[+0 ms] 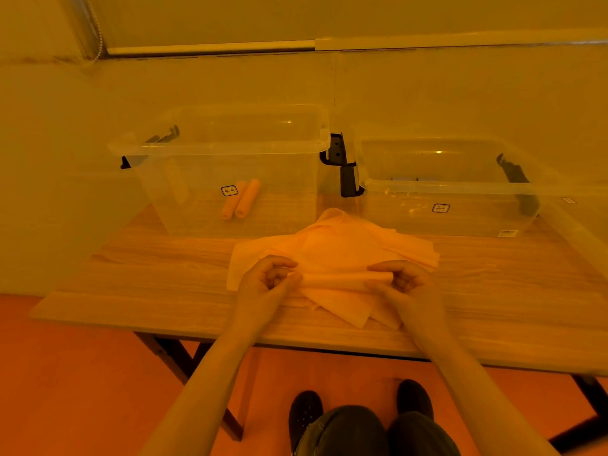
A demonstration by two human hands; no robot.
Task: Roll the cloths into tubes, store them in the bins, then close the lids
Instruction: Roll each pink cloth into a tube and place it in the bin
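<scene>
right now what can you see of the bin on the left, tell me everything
The left bin is a clear plastic tub with a thick rim and no lid on it. It stands upright at the back of the wooden table, beside a second bin. Dark latch handles hang at both ends. A small label sits on its front wall. Two rolled cloths lie side by side on its floor. Neither hand touches it.
</scene>
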